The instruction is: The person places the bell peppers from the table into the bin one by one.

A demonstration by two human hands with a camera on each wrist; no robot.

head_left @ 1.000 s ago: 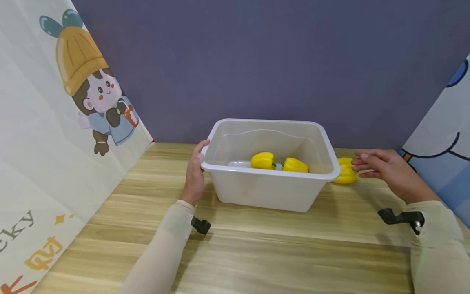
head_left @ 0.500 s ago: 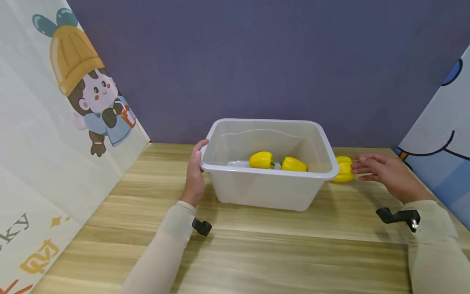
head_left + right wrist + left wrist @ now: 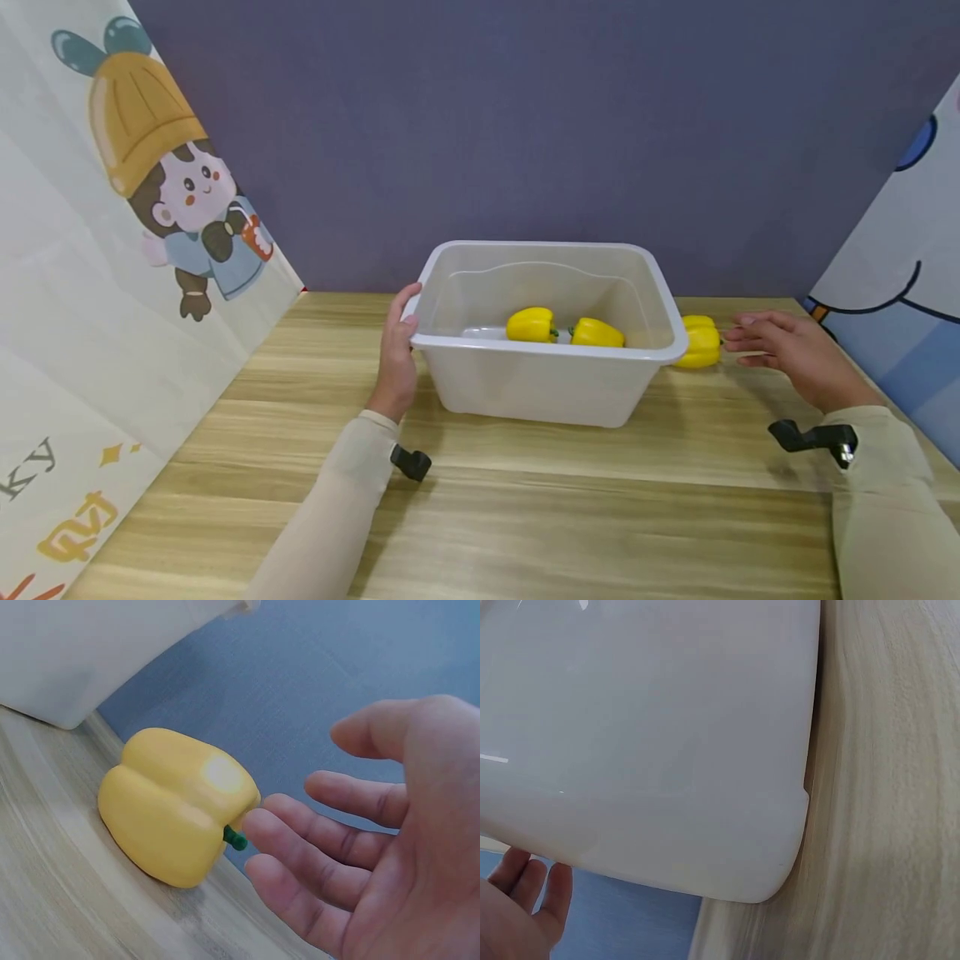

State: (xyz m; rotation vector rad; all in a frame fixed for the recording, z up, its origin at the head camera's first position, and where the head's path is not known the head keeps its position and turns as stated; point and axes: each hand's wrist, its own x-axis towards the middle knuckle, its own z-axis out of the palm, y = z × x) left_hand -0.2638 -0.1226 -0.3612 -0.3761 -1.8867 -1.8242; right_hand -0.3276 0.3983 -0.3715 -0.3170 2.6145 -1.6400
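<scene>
A white plastic bin (image 3: 540,379) stands on the wooden table with two yellow bell peppers (image 3: 531,325) lying inside. My left hand (image 3: 393,358) rests against its left end, thumb and fingers at the rim; in the left wrist view the fingertips touch the outer wall, partly cut off by the frame. A third yellow bell pepper (image 3: 176,810) lies on its side on the table, just right of the bin, green stem towards my right hand (image 3: 345,847). The fingers there are relaxed and apart, near the stem, holding nothing; a small gap shows between them and the pepper.
The wooden tabletop (image 3: 525,533) spreads in front of the bin. A dark blue-grey panel (image 3: 487,125) rises behind it. Printed white sheets stand at the left (image 3: 60,275) and right, the right one near my right hand. A black mount (image 3: 813,442) sticks out from the right wrist.
My right hand first drew nearer the outside pepper, then backed off slightly, leaving a gap. The view has turned slightly right. My left hand stays at the bin's rim.
</scene>
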